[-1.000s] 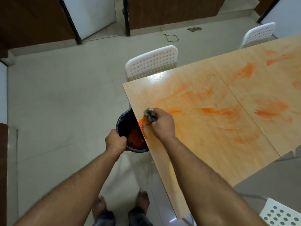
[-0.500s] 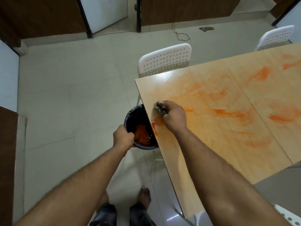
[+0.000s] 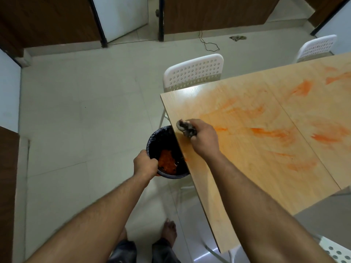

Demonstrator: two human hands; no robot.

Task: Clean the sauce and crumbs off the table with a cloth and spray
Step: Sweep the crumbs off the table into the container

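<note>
Sauce-smeared wooden table (image 3: 247,177), tiled floor (image 3: 85,120)

My bench (image 3: 266,168) runs off the right edge and hides part of the bin (image 3: 165,149) beside it. My right hand (image 3: 204,139) covers most of the cloth (image 3: 185,128), and the chair (image 3: 338,251) at lower right is cut off.

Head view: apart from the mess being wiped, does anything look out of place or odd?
Yes. A crumpled rag and a loose cable lie on the floor by the far wall. Orange sauce smears cover much of the table. Nothing looks damaged.
</note>
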